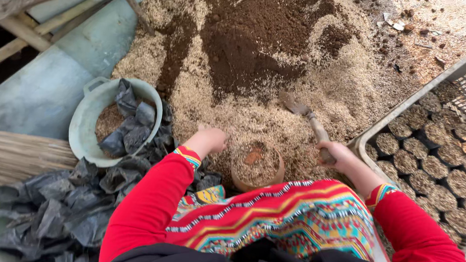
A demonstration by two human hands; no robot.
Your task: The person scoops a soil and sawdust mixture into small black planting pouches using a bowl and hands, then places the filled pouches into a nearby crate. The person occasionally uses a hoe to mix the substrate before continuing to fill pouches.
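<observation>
My left hand [209, 141] rests in the pale husk mix beside a small round pot [256, 167], fingers curled, and I cannot see whether it holds anything. The pot is filled with the mix and stands right in front of me. My right hand [336, 154] grips the wooden handle of a small trowel [306, 118], whose blade lies on the heap. A big pile of tan husks and dark brown soil [255, 45] spreads ahead of me. Both arms are in red sleeves with patterned cuffs.
A grey basin [83, 126] at the left holds mix and black plastic bags; more black bags [69, 207] lie in front of it. A grey crate [444, 157] at the right holds several filled bags. A straw bundle [7, 156] lies at far left.
</observation>
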